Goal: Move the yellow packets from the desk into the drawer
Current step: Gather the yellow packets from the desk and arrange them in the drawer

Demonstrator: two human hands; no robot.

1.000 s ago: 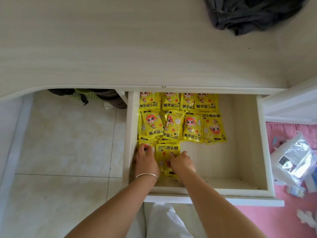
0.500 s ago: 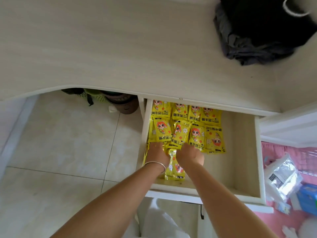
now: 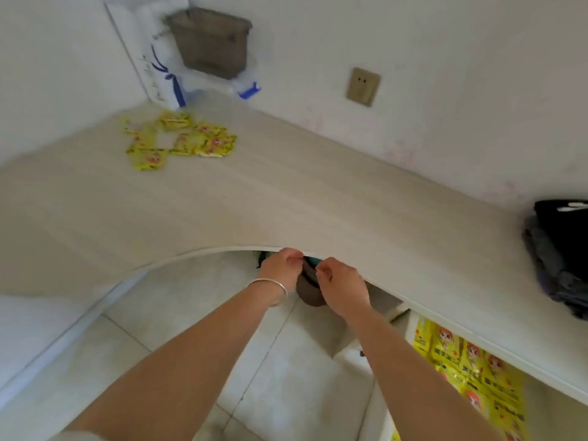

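1. The left hand [image 3: 281, 268] is held at the curved front edge of the surface [image 3: 286, 198], its fingers curled together with nothing seen in them.
2. A silver bracelet [image 3: 273, 289] is worn on the left wrist.
3. The right hand [image 3: 342, 283] is held just beside the left, also at the edge of the surface; its fingers are curled together, and nothing is seen to be held.
4. The two hands are kept close but apart, with a narrow gap between them.
5. A loose cluster of yellow packets [image 3: 178, 140] is seen lying on the far left part of the surface, near the corner of the walls and well apart from both hands.
6. More yellow packets are packed in rows inside the open drawer [image 3: 471, 374], which is seen at the lower right under the surface.
7. A white bag with blue markings [image 3: 165, 74] is stood against the wall behind the cluster.
8. A brown box [image 3: 211, 43] is fixed to the wall above it, and a wall socket [image 3: 362, 85] is seen further right.
9. A heap of dark clothing [image 3: 560, 256] is laid on the right end of the surface.
10. A brown object under the surface, behind the hands, is too blurred to be told.
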